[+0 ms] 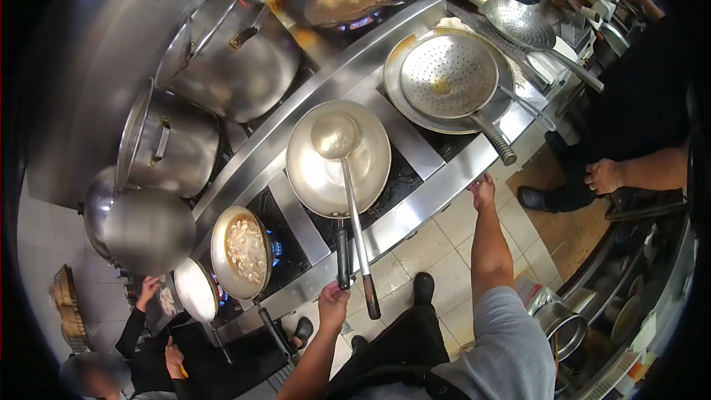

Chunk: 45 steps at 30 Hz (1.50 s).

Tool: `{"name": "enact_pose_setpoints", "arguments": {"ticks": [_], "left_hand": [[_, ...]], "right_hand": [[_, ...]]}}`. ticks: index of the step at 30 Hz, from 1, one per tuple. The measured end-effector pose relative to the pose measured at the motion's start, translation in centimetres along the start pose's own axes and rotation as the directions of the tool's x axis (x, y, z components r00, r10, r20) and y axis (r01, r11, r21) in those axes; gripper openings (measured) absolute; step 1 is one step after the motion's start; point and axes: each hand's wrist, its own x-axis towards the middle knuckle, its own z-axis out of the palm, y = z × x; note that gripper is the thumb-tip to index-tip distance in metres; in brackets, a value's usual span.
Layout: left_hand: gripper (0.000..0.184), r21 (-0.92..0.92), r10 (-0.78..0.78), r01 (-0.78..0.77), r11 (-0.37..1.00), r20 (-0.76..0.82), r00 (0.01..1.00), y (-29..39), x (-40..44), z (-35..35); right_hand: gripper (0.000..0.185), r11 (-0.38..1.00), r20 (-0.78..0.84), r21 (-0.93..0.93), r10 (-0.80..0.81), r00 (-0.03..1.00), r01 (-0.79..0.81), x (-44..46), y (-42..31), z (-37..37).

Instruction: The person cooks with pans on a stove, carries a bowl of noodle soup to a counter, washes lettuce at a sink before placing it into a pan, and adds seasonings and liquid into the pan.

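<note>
Below the black handle end of a wide steel pan, my left hand is at the stove's front edge with its fingers curled. What it grips, if anything, is hidden. My right hand touches the stove's front rail farther right, fingers bent round the edge; anything held there is out of sight. A ladle lies bowl-down in the pan, its long handle reaching past the rail beside my left hand. A perforated strainer rests in a bowl above my right hand.
A pan of simmering food sits over a blue flame at left, beside a pan of white liquid. Large pots stand behind. One person is at lower left; another person's hand is at right. A wok is at the back.
</note>
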Motion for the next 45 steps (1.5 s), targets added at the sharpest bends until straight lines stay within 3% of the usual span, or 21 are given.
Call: {"name": "enact_pose_setpoints", "arguments": {"ticks": [6, 12, 19, 24, 25, 27, 33, 39, 43, 45], "left_hand": [[0.04, 0.005, 0.005, -0.005, 1.0, -0.019, 1.0, 0.8, 0.0, 0.7], [0.037, 0.051, 0.049, -0.048, 0.998, -0.02, 0.999, 0.3, 1.0, 0.7], [0.031, 0.06, 0.091, -0.09, 0.994, -0.001, 0.996, -0.9, 1.8, 0.6], [0.028, 0.054, 0.069, -0.068, 0.996, -0.01, 0.998, -1.0, 1.6, 1.0], [0.028, 0.053, 0.069, -0.069, 0.996, -0.01, 0.998, -1.0, 1.6, 1.0], [0.027, 0.032, 0.051, -0.051, 0.998, 0.008, 0.999, -1.0, 1.6, 1.0], [0.024, -0.029, 0.038, -0.038, 0.999, 0.015, 0.999, -0.1, 1.0, 1.0], [0.026, -0.04, 0.009, -0.008, 0.999, 0.022, 1.0, 0.5, 0.6, 1.1], [0.025, -0.068, 0.006, -0.002, 0.998, 0.052, 0.999, -0.1, 0.9, 1.0], [0.025, -0.102, -0.016, 0.021, 0.995, 0.048, 0.999, -0.1, 0.9, 1.1]], "right_hand": [[0.04, 0.987, 0.064, -0.044, 0.157, 0.986, -0.154, 1.1, -1.0, -0.6], [0.049, 0.994, 0.052, -0.044, 0.099, 0.994, -0.097, 0.3, -0.8, -0.5], [0.047, 0.995, 0.044, -0.091, 0.052, 0.998, -0.048, 2.5, 0.7, -1.3], [0.043, 0.957, 0.077, -0.099, 0.279, 0.957, -0.271, 2.2, -0.8, -0.9], [0.043, 0.958, 0.077, -0.099, 0.278, 0.957, -0.27, 1.2, -1.3, -0.3], [0.038, 0.994, -0.068, -0.07, 0.081, 0.994, -0.085, -0.9, -1.8, 1.1], [0.036, 0.998, -0.026, -0.054, 0.025, 0.999, -0.026, 1.1, 0.4, -0.2], [0.036, 0.97, 0.092, -0.099, 0.229, 0.969, -0.22, 2.9, -0.3, -1.4], [0.035, 0.992, 0.01, -0.083, 0.097, 0.995, -0.096, 0.5, -0.9, -0.3], [0.047, 0.994, 0.047, -0.063, 0.088, 0.995, -0.085, -0.1, -0.9, -0.2]]}}
